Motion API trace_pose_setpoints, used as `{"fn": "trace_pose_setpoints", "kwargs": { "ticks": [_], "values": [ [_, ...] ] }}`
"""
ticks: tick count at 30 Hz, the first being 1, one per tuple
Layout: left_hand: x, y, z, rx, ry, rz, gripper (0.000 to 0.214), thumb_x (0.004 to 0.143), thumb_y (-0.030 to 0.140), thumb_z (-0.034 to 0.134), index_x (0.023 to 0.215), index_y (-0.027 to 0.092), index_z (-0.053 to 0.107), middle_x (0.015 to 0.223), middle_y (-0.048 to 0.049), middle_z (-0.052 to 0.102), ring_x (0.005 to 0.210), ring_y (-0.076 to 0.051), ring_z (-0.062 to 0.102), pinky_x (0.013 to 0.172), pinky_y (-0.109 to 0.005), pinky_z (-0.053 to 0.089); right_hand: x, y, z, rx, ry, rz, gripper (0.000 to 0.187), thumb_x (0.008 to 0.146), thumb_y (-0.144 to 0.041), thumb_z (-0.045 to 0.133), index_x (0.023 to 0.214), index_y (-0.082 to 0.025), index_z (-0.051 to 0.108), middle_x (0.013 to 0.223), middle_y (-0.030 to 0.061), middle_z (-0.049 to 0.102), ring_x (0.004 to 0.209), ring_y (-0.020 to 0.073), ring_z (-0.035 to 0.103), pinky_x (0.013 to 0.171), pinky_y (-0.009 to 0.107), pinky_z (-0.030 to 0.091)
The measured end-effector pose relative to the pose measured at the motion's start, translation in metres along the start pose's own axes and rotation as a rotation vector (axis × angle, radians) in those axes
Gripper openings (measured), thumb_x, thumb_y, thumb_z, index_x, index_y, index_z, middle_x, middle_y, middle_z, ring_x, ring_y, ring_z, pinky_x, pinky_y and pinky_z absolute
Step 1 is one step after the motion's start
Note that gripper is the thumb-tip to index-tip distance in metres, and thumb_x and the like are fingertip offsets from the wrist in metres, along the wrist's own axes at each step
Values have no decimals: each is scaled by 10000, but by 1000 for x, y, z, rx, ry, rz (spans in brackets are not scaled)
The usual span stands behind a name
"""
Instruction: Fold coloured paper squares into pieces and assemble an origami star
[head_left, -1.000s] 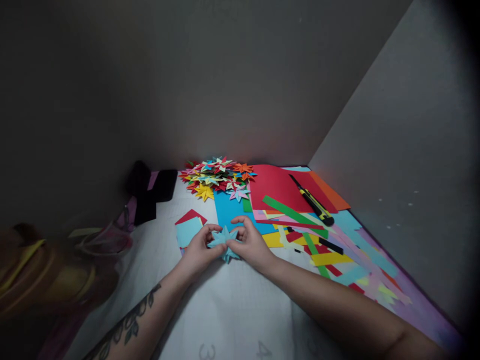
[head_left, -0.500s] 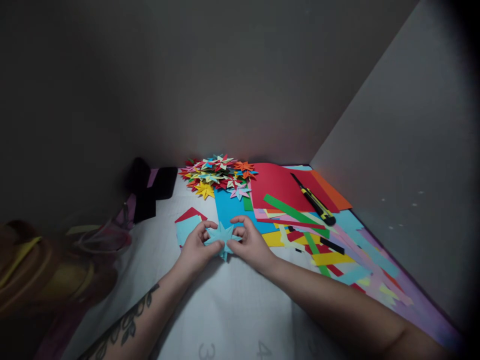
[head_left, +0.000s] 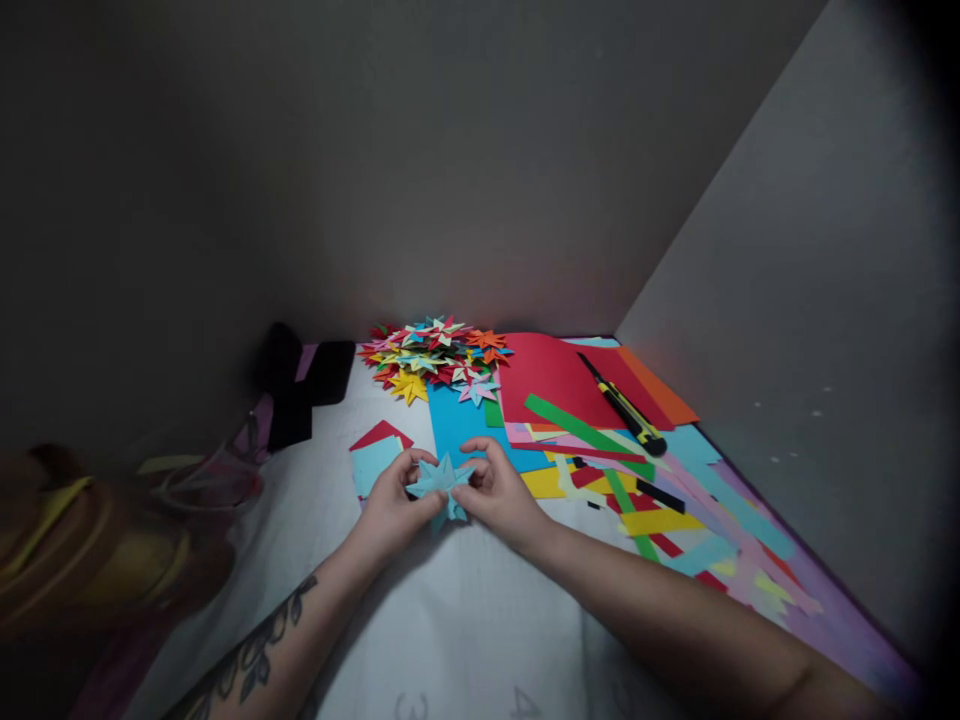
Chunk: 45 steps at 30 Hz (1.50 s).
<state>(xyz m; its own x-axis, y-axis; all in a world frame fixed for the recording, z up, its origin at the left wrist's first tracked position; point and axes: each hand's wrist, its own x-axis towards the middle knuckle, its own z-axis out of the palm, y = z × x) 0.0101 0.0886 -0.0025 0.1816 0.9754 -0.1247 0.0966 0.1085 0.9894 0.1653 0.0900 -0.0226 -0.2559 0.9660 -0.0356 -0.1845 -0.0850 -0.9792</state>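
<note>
The left hand [head_left: 394,502] pinches one side of a light blue paper star [head_left: 444,479]. The right hand [head_left: 510,500] pinches the other side, so the star is between both hands. Just past the left hand are some paper squares [head_left: 375,462]. Farther past both hands is a heap of bright folded stars [head_left: 431,358]. To the right hand's right lie paper strips [head_left: 660,522], and beyond them a box cutter [head_left: 628,414] on red paper [head_left: 544,375].
</note>
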Motion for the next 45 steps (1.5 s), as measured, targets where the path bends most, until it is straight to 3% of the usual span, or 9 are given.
{"fn": "trace_pose_setpoints", "kwargs": {
  "ticks": [16,22,26,28,30,33,37,40,45],
  "values": [
    [2,-2,3,17,73,-11,334,644,237,696,916,179,510,697,24,607,632,-114,567,559,-193,424,2,0,-3,-55,57,23,498,641,-241,723,1045,-223,431,763,-41,556,686,127,574,588,245,465],
    [0,-3,4,-224,-22,-73,444,683,362,703,1029,186,489,651,43,578,530,-90,529,531,-206,443,7,3,-5,-76,94,-12,431,670,-205,656,1043,-217,439,742,-46,562,622,113,551,538,234,451],
    [0,0,5,-409,14,-138,436,751,500,612,1028,181,503,699,16,591,560,-102,552,579,-258,506,4,-6,-4,-147,149,-24,367,681,-192,619,997,-224,436,709,-51,549,571,111,533,507,232,443],
    [1,1,4,-486,40,-191,430,776,519,578,1034,182,510,797,-22,618,642,-120,596,618,-269,522,-2,-11,-4,-254,208,-94,324,691,-180,604,970,-232,449,732,-35,556,593,122,542,527,249,456],
    [1,2,1,-524,29,-266,430,787,529,562,1034,179,524,803,-39,625,659,-131,614,616,-262,520,-9,-15,-7,-415,228,-289,263,699,-172,602,925,-239,485,804,0,585,697,151,576,627,297,487],
    [-2,3,-4,-538,-110,-396,505,779,601,515,1038,170,556,773,-59,623,633,-159,619,570,-275,506,-18,-21,-12,-664,-60,-621,154,703,-195,630,820,-256,551,810,22,637,778,192,600,755,374,480],
    [-6,5,-11,-497,-280,-375,552,700,546,652,1113,189,574,697,-15,584,562,-124,558,502,-213,422,-20,-28,-12,-881,-417,-749,135,762,-166,577,755,-298,602,723,0,652,703,180,602,702,364,488],
    [-4,2,-15,-444,-295,-309,612,592,358,798,1135,193,568,605,39,518,501,-79,489,487,-179,354,-18,-31,-8,-907,-458,-778,199,788,-133,560,811,-320,624,803,-2,677,831,180,615,844,409,463],
    [2,-4,-18,-424,-206,-274,667,554,249,817,1155,181,534,488,103,393,404,-39,372,432,-159,251,-12,-27,-10,-983,-404,-753,287,818,-113,548,968,-347,616,987,-2,681,1044,189,565,1027,498,305]
  ]
}}
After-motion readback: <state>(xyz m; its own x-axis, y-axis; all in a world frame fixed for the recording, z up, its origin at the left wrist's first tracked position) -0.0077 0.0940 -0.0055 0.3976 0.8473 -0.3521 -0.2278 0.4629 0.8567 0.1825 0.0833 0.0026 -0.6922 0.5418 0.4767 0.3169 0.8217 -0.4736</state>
